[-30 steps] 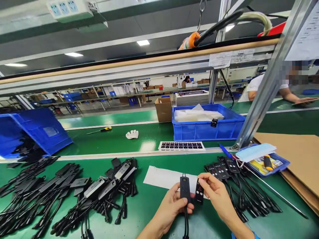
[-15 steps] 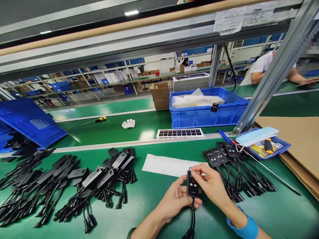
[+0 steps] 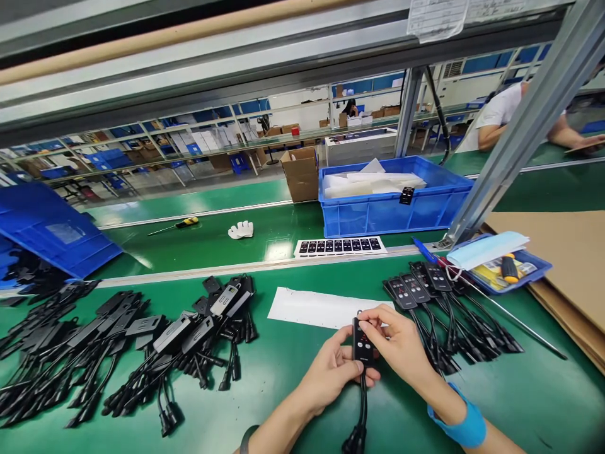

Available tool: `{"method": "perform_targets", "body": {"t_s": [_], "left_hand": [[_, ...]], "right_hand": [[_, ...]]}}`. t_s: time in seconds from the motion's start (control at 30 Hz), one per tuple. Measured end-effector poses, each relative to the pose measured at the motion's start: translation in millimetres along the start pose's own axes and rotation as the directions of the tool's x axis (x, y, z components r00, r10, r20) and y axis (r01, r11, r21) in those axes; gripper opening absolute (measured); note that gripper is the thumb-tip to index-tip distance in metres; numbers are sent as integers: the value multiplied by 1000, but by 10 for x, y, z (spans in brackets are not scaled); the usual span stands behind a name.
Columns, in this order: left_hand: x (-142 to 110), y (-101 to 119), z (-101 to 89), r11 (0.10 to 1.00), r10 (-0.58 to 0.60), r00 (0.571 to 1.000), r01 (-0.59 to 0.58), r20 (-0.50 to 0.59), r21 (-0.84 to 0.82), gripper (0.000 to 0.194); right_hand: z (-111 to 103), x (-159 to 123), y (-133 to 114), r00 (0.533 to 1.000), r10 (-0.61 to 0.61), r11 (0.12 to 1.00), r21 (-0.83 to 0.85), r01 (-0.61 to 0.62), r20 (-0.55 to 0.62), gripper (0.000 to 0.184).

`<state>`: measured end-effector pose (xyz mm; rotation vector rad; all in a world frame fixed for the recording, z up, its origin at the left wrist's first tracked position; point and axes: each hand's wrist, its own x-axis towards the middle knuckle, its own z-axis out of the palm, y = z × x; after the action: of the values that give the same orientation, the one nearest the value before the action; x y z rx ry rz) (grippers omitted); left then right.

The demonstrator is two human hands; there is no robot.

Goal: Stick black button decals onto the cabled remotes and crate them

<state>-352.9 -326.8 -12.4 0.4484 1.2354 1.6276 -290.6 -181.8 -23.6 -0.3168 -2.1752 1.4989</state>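
Controller [image 3: 362,348], flat black plastic, twin-cabled, held over the glossy green bench [image 3: 265,410]: likely light, stiff, best gripped by its edges; dangling black cables [image 3: 363,403] could snag. Left hand [image 3: 333,371] clasps its lower body; right hand [image 3: 396,339] pinches its upper end. Beyond: white paper strip [image 3: 312,308], white sheet of black labels [image 3: 340,246], blue plastic bin [image 3: 387,217].

Left hand [image 3: 331,369]: curled, thumb uppermost | right hand [image 3: 399,340]: thumb near forefinger | hands close together
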Motion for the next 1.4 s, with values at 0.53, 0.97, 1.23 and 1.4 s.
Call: {"method": "perform_targets", "body": {"t_s": [0.53, 0.97, 1.23, 1.4], "left_hand": [[23, -64, -20, 998, 30, 1000, -30, 1, 50, 60], [76, -71, -79, 997, 59, 998, -60, -24, -45, 46], [113, -48, -103, 985, 98, 984, -116, -148, -124, 36], [127, -75, -117, 988, 128, 980, -139, -154, -66, 46]], "right_hand": [[13, -4, -22, 999, -29, 992, -123, 24, -40, 17], [54, 55, 157, 982, 172, 985, 14, -174, 76, 41], [186, -75, 116, 900, 163, 958, 154, -243, 404, 91], [183, -69, 142, 907, 135, 952, 202, -231, 399, 66]]}}
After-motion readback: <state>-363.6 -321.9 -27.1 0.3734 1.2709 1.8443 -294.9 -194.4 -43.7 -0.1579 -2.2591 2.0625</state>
